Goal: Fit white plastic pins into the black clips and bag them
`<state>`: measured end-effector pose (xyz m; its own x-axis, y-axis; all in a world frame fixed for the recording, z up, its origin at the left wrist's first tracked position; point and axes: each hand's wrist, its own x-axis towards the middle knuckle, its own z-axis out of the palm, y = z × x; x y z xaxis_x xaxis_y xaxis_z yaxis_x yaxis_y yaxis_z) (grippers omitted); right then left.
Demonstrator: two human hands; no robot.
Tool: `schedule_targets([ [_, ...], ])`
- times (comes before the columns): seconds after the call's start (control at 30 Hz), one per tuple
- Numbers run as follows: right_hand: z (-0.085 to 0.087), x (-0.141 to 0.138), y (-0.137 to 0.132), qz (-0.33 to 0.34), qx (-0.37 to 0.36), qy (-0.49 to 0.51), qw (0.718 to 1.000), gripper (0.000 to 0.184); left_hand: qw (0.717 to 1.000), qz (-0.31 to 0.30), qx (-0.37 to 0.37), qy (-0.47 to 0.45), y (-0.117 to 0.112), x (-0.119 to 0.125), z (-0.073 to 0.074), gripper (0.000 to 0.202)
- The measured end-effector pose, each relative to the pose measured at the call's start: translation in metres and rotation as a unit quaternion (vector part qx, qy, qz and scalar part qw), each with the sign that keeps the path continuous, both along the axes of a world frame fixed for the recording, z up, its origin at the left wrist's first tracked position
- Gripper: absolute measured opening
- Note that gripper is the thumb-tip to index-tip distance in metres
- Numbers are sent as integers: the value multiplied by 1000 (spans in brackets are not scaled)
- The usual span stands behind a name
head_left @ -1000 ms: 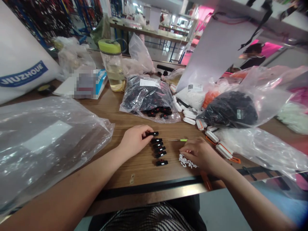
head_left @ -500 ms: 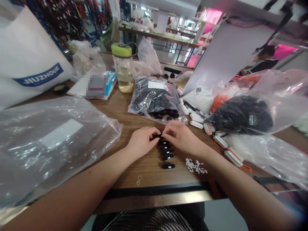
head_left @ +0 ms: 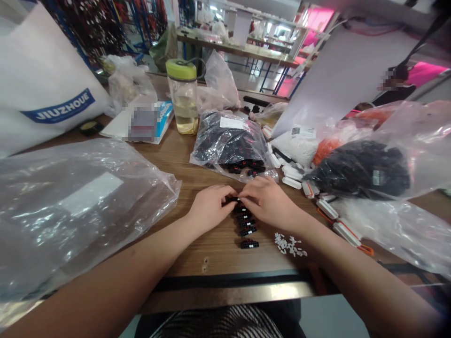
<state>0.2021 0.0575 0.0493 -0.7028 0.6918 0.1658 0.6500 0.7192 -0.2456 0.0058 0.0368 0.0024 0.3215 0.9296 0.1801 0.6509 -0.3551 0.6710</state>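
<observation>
While we face the counter (head_left: 207, 256), its dark front edge runs beneath our forearms. Our left hand (head_left: 211, 207) and right hand (head_left: 269, 202) meet at centre, fingers (head_left: 246, 188) pinching the top black connector (head_left: 233, 200) narrowly; a column of like connectors (head_left: 247, 230) lies beneath, white plastic bits (head_left: 291, 245) just right.

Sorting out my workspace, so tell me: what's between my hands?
In the head view, a black plastic piece sits between the left hand and right hand, with the fingers of both closed around it, at the top of a row of similar pieces.
</observation>
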Motion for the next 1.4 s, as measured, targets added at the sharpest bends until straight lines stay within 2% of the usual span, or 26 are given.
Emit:
schedule_targets([
  [0.2, 2, -1, -2, 1, -2, 1, 1000, 20, 1000, -6, -1, -7, 0, -1, -1, 13],
  [0.3, 9, 11, -10, -26, -40, 72, 996, 20, 1000, -4, -2, -10, 0, -1, -2, 11],
  [0.37, 15, 30, -22, -70, -68, 98, 990, 18, 1000, 2, -1, -11, 1, -1, -3, 10],
  [0.47, 17, 71, -45, -178, -110, 31, 977, 16, 1000, 11, 1, -14, 1, -1, -6, 10],
  [0.57, 10, 108, -61, -281, -121, -6, 952, 19, 1000, 8, 5, -17, 1, 0, -6, 11],
  [0.63, 3, 119, -60, -297, -101, 10, 950, 20, 1000, 5, 4, -17, 0, 0, -6, 11],
  [0.73, 0, 108, -38, -244, -49, 59, 967, 20, 1000, 3, -1, -17, 0, -1, -6, 13],
  [0.83, 3, 77, -3, -179, -28, 77, 980, 22, 1000, -3, -9, -29, 0, -4, -6, 15],
  [0.9, 6, 55, 22, -181, -7, 52, 982, 26, 999, -10, -13, -43, 0, -4, -5, 14],
  [0.97, 7, 37, 44, -185, -9, -16, 983, 28, 999, -16, -10, -50, 0, -5, -4, 14],
  [1.07, 6, 25, 69, -176, -30, -62, 982, 23, 998, -22, -2, -53, 0, -4, -3, 16],
  [1.2, 3, 24, 87, -173, -49, -87, 980, 20, 998, -28, 6, -54, 0, -4, -3, 15],
  [1.33, 3, 25, 93, -181, -57, -106, 976, 18, 998, -26, 9, -55, 1, -4, -4, 14],
  [1.4, 2, 23, 94, -176, -56, -110, 977, 23, 998, -22, 10, -58, 1, -4, -5, 14],
])
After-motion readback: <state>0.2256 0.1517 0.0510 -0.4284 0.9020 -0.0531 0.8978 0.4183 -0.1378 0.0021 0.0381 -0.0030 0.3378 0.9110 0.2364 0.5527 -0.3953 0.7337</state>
